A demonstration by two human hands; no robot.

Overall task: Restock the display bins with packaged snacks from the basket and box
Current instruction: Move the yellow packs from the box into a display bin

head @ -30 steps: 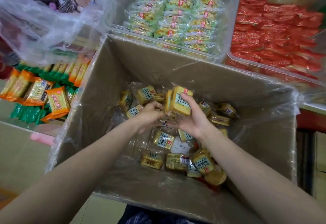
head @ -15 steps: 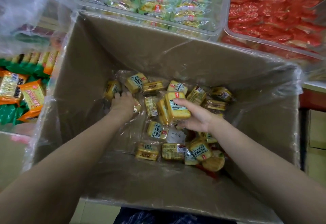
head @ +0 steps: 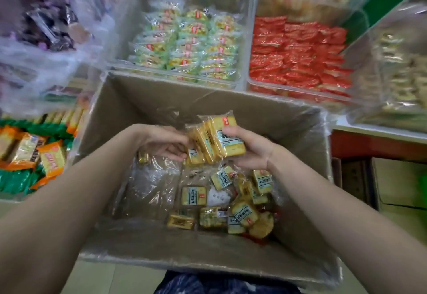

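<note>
Head view:
- Cardboard box (head: 147, 113), lined with clear plastic, stands in the near centre, open at the top.
- Right hand (head: 249, 149) is raised above the box interior, fingers and thumb curled round a stack of yellow snack packs (head: 219, 138) held on edge.
- Left hand (head: 161, 142) is level with it, just left of the stack; fingers loosely curled, tips at the stack's left side. Cannot tell whether they grip a pack.
- Loose yellow packs (head: 231, 205) lie on the box floor, toward its right and near side.
- Far of the box: clear bin of green-yellow packs (head: 191, 46) at centre; clear bin of red packs (head: 298, 53) to its right.
- Left of the box: orange and green packets (head: 34, 155) in a display bin.
- Far left: plastic bag of dark sweets (head: 50, 20), blurred.
</note>
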